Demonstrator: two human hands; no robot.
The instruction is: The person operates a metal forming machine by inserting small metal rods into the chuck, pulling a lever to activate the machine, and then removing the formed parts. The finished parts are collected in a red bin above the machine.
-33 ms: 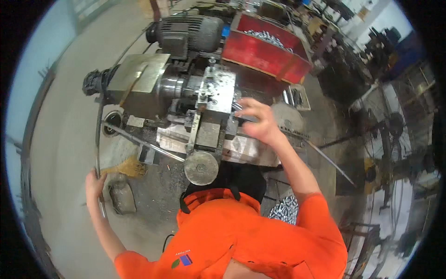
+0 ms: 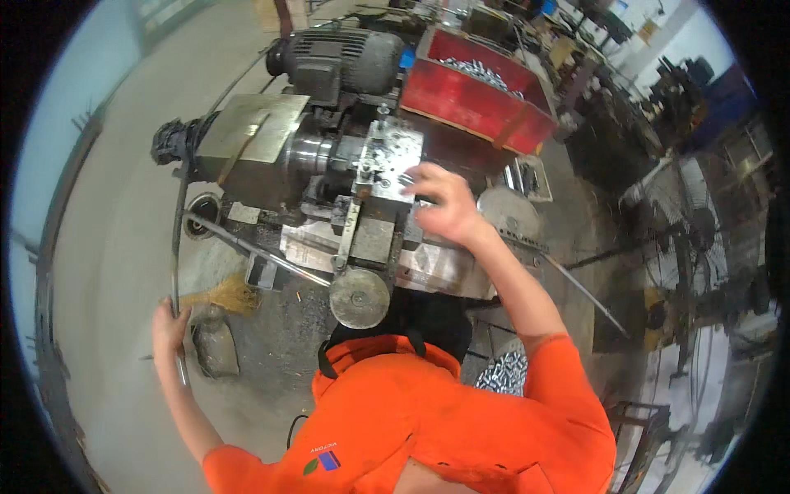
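Observation:
Down at the left, my left hand is closed around a long metal lever rod that runs up along the machine's side. At the middle, my right hand is at the right edge of a bright metal block on the machine. Its fingers are bent and the tips are blurred, so whether they hold a small part does not show. Left of the block is a shiny round spindle. Below it, a flat bar leads down to a round metal disc.
A red bin with small shiny metal parts stands behind the machine, beside the motor. More metal pieces lie low, right of my lap. A straw brush is on the floor left. A slanting rod crosses toward the disc.
My right hand has shifted slightly left, nearer the metal block. The machine sits slightly lower and further right in the picture. The left hand keeps its hold on the lever rod.

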